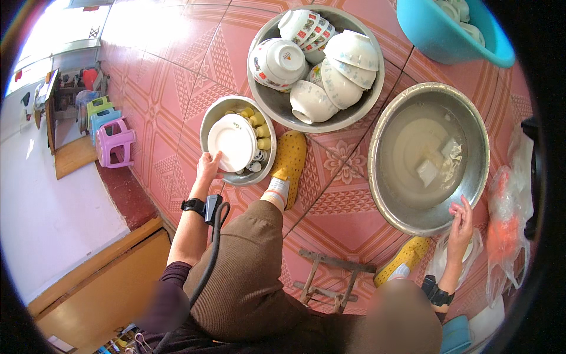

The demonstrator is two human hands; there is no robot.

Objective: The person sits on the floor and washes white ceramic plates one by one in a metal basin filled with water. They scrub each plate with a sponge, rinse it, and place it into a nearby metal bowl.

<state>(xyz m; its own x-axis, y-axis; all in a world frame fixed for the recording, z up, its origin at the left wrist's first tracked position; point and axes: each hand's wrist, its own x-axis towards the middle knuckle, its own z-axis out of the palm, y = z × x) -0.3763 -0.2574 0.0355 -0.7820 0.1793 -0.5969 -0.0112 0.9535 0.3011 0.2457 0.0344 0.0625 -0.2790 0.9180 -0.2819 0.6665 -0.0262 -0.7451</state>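
My left hand [208, 167] grips the near edge of a stack of white plates [231, 140], which rests over several small yellow-green cups [262, 131] in a small metal basin [206, 118]. At the right, my right hand [461, 221] has its fingers apart by the near rim of a large metal basin [384, 208]. Cloudy water and a pale block-like thing [427, 172] are in that basin; whether the fingers touch its rim I cannot tell. Farther off, a metal bowl [269, 110] holds stacked patterned bowls [349, 51].
A blue plastic tub [435, 42] with white dishes stands at the upper right. Plastic bags [508, 230] lie on the right. A low wooden stool frame [331, 261] stands between my legs, and colored plastic stools [116, 141] are by the left wall. My feet are in yellow clogs [289, 163].
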